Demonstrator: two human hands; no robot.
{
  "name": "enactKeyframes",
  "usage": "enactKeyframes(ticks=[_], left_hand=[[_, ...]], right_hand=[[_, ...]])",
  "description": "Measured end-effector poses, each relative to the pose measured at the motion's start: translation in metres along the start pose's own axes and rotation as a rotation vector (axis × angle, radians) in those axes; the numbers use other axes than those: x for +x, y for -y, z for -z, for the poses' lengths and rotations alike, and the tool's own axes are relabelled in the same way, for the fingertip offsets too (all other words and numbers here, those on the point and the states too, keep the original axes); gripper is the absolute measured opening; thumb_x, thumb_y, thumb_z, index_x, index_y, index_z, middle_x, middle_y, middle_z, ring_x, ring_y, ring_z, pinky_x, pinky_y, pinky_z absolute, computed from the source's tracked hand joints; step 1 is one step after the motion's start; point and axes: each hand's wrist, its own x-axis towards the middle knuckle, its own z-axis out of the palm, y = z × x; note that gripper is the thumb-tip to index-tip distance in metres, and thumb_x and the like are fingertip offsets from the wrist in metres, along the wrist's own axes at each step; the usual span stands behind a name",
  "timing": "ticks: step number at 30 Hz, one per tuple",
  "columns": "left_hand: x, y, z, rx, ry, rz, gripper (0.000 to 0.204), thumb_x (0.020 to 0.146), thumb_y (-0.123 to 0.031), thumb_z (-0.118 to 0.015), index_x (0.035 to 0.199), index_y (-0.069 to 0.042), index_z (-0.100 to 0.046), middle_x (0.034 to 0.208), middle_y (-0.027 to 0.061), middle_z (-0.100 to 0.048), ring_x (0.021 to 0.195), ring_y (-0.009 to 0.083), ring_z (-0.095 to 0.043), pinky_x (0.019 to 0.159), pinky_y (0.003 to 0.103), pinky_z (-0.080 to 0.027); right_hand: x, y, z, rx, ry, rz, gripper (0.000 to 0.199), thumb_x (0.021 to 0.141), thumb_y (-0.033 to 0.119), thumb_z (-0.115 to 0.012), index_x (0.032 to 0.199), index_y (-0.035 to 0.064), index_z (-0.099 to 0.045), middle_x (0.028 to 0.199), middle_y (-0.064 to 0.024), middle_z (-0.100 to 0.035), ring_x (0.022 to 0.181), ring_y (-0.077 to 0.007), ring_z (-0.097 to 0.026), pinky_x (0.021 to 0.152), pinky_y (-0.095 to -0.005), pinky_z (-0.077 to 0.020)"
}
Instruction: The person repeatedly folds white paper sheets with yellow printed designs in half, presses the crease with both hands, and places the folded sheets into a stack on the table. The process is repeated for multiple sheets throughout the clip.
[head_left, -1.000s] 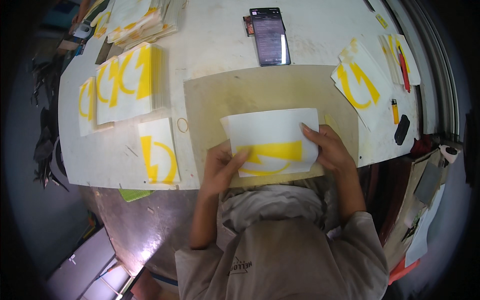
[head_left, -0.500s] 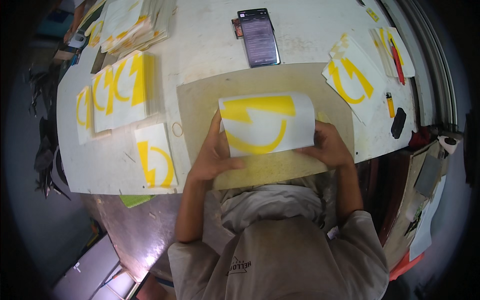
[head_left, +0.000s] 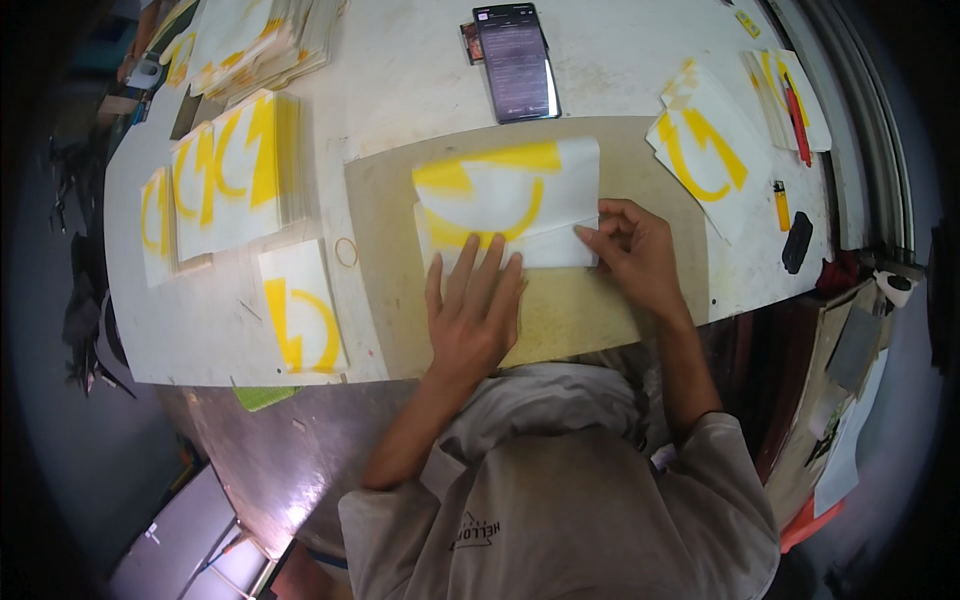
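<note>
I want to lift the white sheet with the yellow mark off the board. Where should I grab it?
Probably the far right corner of the white sheet, pinched from the right. That corner lies free on the board, while the left hand and right hand cover the near edge.

Grey short-sleeved shirt, bare forearms

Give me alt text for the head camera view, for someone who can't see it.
Seen from above, a person's left hand presses flat on a white sheet with a yellow curved shape, while the right hand pinches its right edge. The sheet lies on a tan board, with similar sheets stacked left.
</note>
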Motion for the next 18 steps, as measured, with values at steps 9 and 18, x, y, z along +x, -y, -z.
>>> enactKeyframes(ticks=[9,18], left_hand=[[0.011,0.002,-0.01,0.099,0.049,0.093,0.04,0.089,-0.027,-0.077,0.127,-0.015,-0.071,0.141,0.0105,-0.056,0.123,0.0288,-0.052,0.115,0.059,-0.026],[-0.008,0.005,-0.009,-0.076,0.112,0.024,0.041,0.092,-0.02,-0.073,0.131,-0.008,-0.069,0.143,0.0156,-0.057,0.13,0.0351,-0.057,0.112,0.055,-0.041]], right_hand=[[-0.025,-0.01,-0.018,-0.411,-0.398,0.613,0.036,0.086,0.003,-0.078,0.12,-0.0025,-0.068,0.097,-0.0137,-0.072,0.08,-0.0254,-0.07,0.067,-0.0329,-0.0566],[-0.036,-0.025,-0.036,-0.851,-0.078,0.849,0.032,0.085,0.008,-0.075,0.116,0.0008,-0.069,0.123,-0.0108,-0.067,0.122,-0.0288,-0.062,0.11,-0.0546,-0.0392]])
